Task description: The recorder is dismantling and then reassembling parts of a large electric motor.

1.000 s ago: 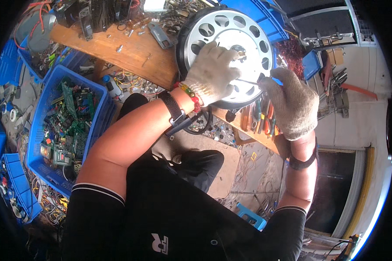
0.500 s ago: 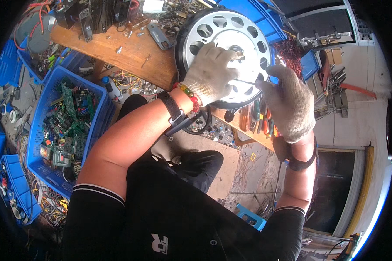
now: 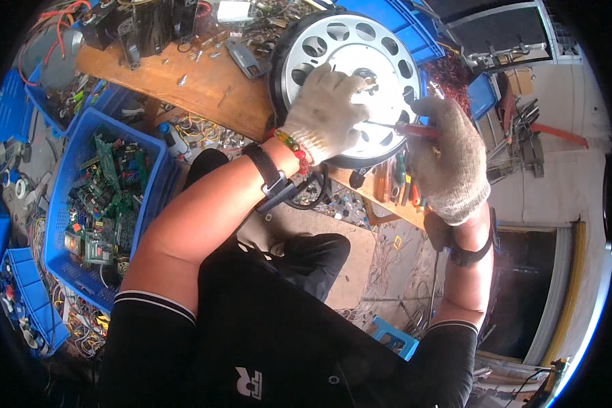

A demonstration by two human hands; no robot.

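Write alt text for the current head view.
A person's gloved left hand rests on a silver wheel ringed with holes, while the gloved right hand holds a red-handled screwdriver reaching over its rim. At the picture's left, a blue plastic crate holds green circuit boards.

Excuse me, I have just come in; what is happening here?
A person in work gloves handles a round silver wheel with holes. The left hand lies on its face. The right hand holds a screwdriver, its shaft over the wheel, pointing towards the left hand; whether its tip touches anything is unclear. Left of the person stands a blue basket of circuit boards.
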